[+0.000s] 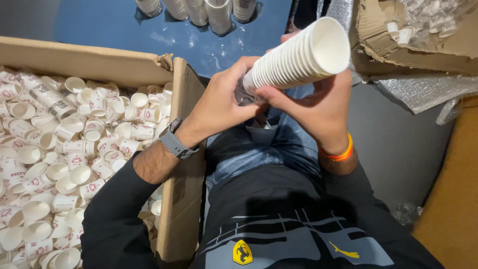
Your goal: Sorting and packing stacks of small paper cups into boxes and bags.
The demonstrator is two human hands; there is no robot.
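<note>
2 hands [279, 99] clasped around smooth nested paper cups [298, 57], perhaps crinkly plastic beneath

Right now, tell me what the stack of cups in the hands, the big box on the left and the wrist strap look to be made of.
Stack of cups: looks like thin paper, matte white, with rolled rims. Box: brown corrugated cardboard, torn at one corner. Watch strap on the left hand: grey, smooth, probably rubber or silicone. The right hand grips the stack from below.

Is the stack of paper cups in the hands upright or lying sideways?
Sideways: the cup stack is tilted near-horizontal, open mouth pointing right, with the left hand at its narrow end and the right hand beneath.
</note>
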